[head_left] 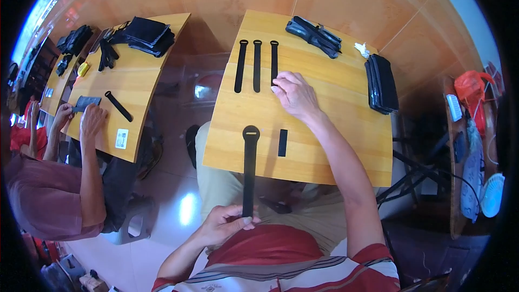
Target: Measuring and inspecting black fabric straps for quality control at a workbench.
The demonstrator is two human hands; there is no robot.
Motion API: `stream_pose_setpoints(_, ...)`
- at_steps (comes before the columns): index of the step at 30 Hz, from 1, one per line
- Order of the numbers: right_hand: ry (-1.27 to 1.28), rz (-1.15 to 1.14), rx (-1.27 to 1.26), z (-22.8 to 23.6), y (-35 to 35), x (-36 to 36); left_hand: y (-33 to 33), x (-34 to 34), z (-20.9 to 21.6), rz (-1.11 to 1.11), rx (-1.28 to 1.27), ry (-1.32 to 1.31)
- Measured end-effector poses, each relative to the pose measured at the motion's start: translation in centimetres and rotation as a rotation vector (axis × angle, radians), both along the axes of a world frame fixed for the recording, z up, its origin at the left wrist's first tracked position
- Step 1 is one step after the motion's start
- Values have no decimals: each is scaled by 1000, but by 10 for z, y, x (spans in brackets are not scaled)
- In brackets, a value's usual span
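The left hand (230, 224) was closed on the bottom end of a long black strap (250, 167), thumb on top. The strap's round end, with a slot in it, showed above the near edge of the desk (224, 124), toward the near left corner. I couldn't tell if it touched the wood.

The right hand (296, 94) was narrow, finger and thumb pinched on the near end of a thinner strap (274, 58). That one lay by the far left corner, in a row with two more straps (257, 67) on its left.

A small black piece (282, 143) lay close to the near edge. A black bundle (313, 37) sat by the far edge, a crumpled white scrap (361, 50) was near the far right corner, and a black stack (381, 84) lay along the right edge.
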State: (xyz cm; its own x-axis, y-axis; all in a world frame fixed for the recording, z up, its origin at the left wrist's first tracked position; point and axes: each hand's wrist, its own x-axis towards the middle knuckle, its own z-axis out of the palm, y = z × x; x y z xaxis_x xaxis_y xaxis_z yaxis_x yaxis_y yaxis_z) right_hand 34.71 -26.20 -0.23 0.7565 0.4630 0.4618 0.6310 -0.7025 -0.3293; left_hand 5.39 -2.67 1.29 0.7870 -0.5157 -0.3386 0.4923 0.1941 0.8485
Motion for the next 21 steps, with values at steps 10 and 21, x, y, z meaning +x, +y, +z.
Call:
stream_pose_setpoints(10,974,309,1032,43,18,-173,-32,37,20,127,46,-10)
stream_pose_setpoints(21,1015,300,1144,71,-17,-182,-55,58,35,47,-415,-115)
